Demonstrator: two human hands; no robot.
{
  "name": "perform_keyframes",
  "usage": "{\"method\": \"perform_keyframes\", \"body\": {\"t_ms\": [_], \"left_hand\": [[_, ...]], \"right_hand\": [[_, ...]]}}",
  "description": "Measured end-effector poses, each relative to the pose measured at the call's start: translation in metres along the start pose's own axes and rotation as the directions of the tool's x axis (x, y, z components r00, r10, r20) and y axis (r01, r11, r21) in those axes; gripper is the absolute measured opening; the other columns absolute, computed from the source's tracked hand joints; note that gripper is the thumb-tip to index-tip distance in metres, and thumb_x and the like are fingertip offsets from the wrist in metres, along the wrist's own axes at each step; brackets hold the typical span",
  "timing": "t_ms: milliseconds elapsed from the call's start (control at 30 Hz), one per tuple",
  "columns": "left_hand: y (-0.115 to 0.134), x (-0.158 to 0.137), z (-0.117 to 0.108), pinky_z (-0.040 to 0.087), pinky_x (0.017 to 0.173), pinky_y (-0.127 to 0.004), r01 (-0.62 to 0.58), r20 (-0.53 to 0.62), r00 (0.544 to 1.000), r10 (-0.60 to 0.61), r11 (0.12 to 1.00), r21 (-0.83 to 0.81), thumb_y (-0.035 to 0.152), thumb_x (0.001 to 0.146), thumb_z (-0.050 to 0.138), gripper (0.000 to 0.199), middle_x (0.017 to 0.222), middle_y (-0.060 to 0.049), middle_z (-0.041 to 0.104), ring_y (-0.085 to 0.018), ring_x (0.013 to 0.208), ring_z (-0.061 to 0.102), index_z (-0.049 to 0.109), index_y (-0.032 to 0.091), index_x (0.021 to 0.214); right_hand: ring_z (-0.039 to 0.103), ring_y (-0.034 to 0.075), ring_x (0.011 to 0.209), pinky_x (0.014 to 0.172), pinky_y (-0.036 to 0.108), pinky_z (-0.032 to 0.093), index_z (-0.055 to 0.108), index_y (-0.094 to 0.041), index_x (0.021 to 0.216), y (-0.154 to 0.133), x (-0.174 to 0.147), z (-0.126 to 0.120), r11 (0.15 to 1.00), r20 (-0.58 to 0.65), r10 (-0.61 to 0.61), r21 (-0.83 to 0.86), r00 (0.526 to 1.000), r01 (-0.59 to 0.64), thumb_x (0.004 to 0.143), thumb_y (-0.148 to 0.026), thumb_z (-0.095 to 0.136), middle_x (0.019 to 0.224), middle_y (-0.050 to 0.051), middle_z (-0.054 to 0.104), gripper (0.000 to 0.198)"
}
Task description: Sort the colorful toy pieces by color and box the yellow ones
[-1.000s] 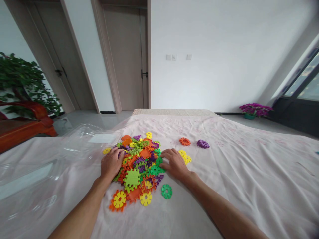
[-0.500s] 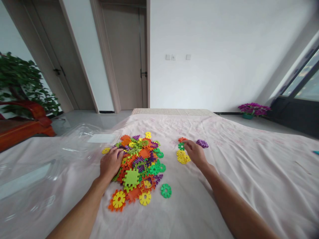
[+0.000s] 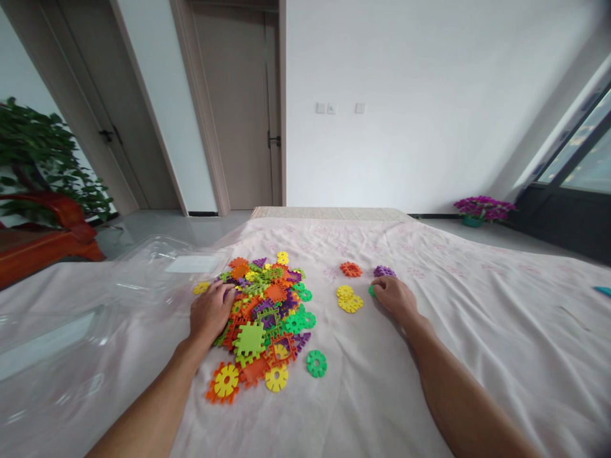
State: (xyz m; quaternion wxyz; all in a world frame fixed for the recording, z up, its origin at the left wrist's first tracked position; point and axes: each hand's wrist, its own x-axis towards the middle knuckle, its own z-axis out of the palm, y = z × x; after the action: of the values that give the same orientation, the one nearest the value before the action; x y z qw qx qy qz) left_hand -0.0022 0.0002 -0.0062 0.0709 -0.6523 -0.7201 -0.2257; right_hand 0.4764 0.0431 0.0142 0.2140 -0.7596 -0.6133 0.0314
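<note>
My right hand (image 3: pixel 394 298) pinches a green notched disc (image 3: pixel 372 291), mostly hidden by the fingers, low over the cloth. Just beyond it lies a small group of purple pieces (image 3: pixel 384 271). To its left are several yellow notched discs (image 3: pixel 350 300), overlapping, and a cluster of orange pieces (image 3: pixel 351 270) farther back. My left hand (image 3: pixel 212 310) rests open on the left edge of a heap of plastic building pieces (image 3: pixel 267 318), fingers spread over it. The heap mixes orange, green, purple and yellow squares, triangles and discs. A lone green disc (image 3: pixel 316 363) lies off its right front.
Clear plastic containers (image 3: pixel 157 267) stand left of the heap. A pale, wrinkled cloth (image 3: pixel 458 305) covers the table. Beyond are a red wooden chair (image 3: pixel 52 222), a leafy plant (image 3: pixel 42 159), a door (image 3: pixel 233 108) and purple flowers (image 3: pixel 482 207). Something teal (image 3: pixel 602 291) lies at the right edge.
My right hand has moved right with the green disc, from near the yellow discs to just in front of the purple pieces. The orange cluster now shows fully. My left hand has stayed put.
</note>
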Motion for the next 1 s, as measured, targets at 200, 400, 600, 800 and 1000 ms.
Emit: {"method": "perform_keyframes", "body": {"t_ms": [200,400,600,800,1000], "left_hand": [[-0.001,0.001,0.0,0.043,0.102,-0.034,0.002,0.005,1.0,-0.002,1.0,-0.018,0.044,0.098,0.032,0.044,0.133,-0.006,0.063,-0.022,0.123,0.057,0.069,0.025,0.114],[0.003,0.0,-0.004,0.044,0.1,-0.033,0.005,0.01,1.0,-0.005,1.0,-0.015,0.042,0.098,0.033,0.043,0.133,-0.006,0.063,-0.021,0.123,0.056,0.07,0.024,0.113],[0.003,0.0,-0.004,0.045,0.099,-0.033,0.005,0.005,1.0,-0.005,1.0,0.0,0.044,0.099,0.031,0.045,0.132,-0.006,0.063,-0.021,0.121,0.058,0.069,0.024,0.114],[0.002,0.0,-0.003,0.044,0.101,-0.034,-0.004,0.009,1.0,0.004,1.0,-0.002,0.044,0.099,0.03,0.046,0.132,-0.006,0.063,-0.022,0.124,0.056,0.069,0.024,0.113],[0.004,-0.001,-0.005,0.043,0.101,-0.033,0.008,0.012,1.0,-0.008,1.0,0.003,0.043,0.099,0.031,0.045,0.132,-0.006,0.063,-0.021,0.123,0.057,0.069,0.025,0.114]], "right_hand": [[0.058,0.025,0.108,0.083,0.034,0.045,0.075,-0.027,0.098,-0.006,-0.005,0.001,0.989,-0.108,-0.128,-0.088,0.986,0.118,0.079,-0.022,0.056,0.115,0.006,0.065,0.027],[0.059,0.021,0.095,0.085,0.033,0.044,0.073,-0.024,0.093,-0.051,-0.027,0.001,0.861,-0.137,-0.492,0.067,0.86,0.504,0.082,-0.02,0.056,0.099,0.005,0.066,0.02],[0.058,0.021,0.091,0.086,0.036,0.044,0.074,-0.025,0.101,-0.1,-0.067,0.007,0.666,-0.014,-0.729,0.214,0.684,0.715,0.086,-0.034,0.065,0.099,0.006,0.066,0.02],[0.057,0.022,0.097,0.088,0.036,0.043,0.072,-0.028,0.108,-0.114,-0.082,0.008,0.647,0.093,-0.757,0.239,0.647,0.724,0.083,-0.039,0.071,0.109,0.005,0.065,0.028],[0.057,0.022,0.098,0.09,0.035,0.042,0.072,-0.025,0.098,-0.116,-0.083,0.007,0.649,0.117,-0.752,0.303,0.648,0.698,0.079,-0.031,0.074,0.106,0.004,0.067,0.019]]}}
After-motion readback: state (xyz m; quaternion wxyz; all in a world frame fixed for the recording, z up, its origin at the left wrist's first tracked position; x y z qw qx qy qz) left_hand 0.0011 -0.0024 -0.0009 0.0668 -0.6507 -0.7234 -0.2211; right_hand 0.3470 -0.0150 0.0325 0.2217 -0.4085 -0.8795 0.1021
